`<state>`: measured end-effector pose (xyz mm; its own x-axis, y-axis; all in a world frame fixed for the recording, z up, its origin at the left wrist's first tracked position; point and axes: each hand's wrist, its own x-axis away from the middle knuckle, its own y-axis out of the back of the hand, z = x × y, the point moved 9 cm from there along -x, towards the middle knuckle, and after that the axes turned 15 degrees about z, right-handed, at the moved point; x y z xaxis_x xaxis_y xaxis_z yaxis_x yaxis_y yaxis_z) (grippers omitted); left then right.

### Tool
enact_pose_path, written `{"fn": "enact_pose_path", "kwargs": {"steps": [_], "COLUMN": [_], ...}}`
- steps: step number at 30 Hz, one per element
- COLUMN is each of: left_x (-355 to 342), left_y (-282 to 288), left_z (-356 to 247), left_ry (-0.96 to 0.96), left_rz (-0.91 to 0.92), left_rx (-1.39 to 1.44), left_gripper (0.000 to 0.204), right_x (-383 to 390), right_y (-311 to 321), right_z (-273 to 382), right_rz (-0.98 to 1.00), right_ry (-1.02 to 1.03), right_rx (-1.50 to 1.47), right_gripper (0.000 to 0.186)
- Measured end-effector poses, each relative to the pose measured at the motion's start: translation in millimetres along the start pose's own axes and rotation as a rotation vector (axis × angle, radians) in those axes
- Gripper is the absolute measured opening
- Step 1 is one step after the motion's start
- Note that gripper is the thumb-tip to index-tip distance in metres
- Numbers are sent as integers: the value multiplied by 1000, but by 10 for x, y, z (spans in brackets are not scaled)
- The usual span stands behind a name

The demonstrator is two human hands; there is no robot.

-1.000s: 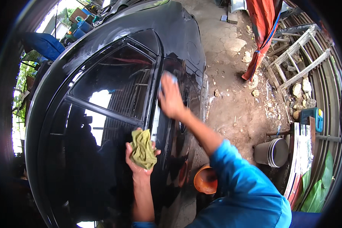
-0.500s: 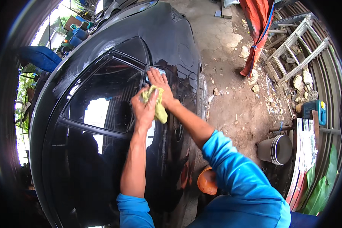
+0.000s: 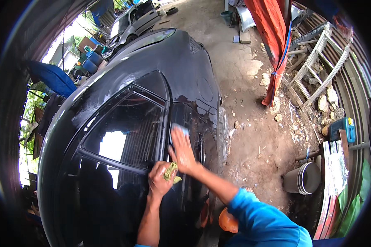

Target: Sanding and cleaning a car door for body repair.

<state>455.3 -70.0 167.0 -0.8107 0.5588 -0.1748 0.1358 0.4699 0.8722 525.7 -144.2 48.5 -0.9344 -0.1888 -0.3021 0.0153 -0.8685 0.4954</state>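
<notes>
I work over the glossy flank of a black car point(image 3: 123, 175), which fills the ground from 6 o'clock round to 11. My right hand point(image 3: 183, 151) lies flat on the bodywork at the centre, its fingers stretched toward 11 o'clock and the thumb held apart. Under the fingertips sits a pale blue pad point(image 3: 184, 131), only its far end showing, on the black strip at 3 o'clock from the side window point(image 3: 123, 136). My left hand point(image 3: 160, 181), at 7 o'clock from the right, is clenched around a crumpled yellow-green cloth point(image 3: 167, 176), with folds poking out on its 3 o'clock side. The hands are close together; I cannot tell whether they touch.

A blue sleeve point(image 3: 264, 216) covers my right arm. An orange bucket point(image 3: 228, 221) stands at 5 o'clock, partly hidden by that sleeve, and a grey bucket point(image 3: 294, 181) tilts at 4. A teal jug point(image 3: 342, 129) rests at 3 o'clock, a weathered ladder point(image 3: 312, 74) leans at 2, and a gathered red-orange tarp point(image 3: 270, 33) hangs at 1. Farther off, at 11, is a silver car point(image 3: 138, 21).
</notes>
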Motion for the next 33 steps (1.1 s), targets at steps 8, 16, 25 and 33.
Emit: {"fn": "enact_pose_path", "kwargs": {"steps": [8, 16, 25, 33], "left_x": [-256, -163, -115, -194], "left_y": [-59, -33, -14, -71], "left_z": [-54, 40, 60, 54], "left_ry": [-29, 1, 8, -6], "left_rz": [-39, -44, -45, -24], "left_rx": [32, 30, 10, -2], "left_gripper": [22, 20, 20, 20], "right_x": [-854, -43, 529, -444], "right_y": [604, 269, -76, 266], "right_z": [-820, -485, -182, -1339], "right_rz": [-172, -168, -57, -162], "right_ry": [-122, 55, 31, -170], "right_rx": [12, -149, -222, -378], "right_gripper": [62, 63, 67, 68]}}
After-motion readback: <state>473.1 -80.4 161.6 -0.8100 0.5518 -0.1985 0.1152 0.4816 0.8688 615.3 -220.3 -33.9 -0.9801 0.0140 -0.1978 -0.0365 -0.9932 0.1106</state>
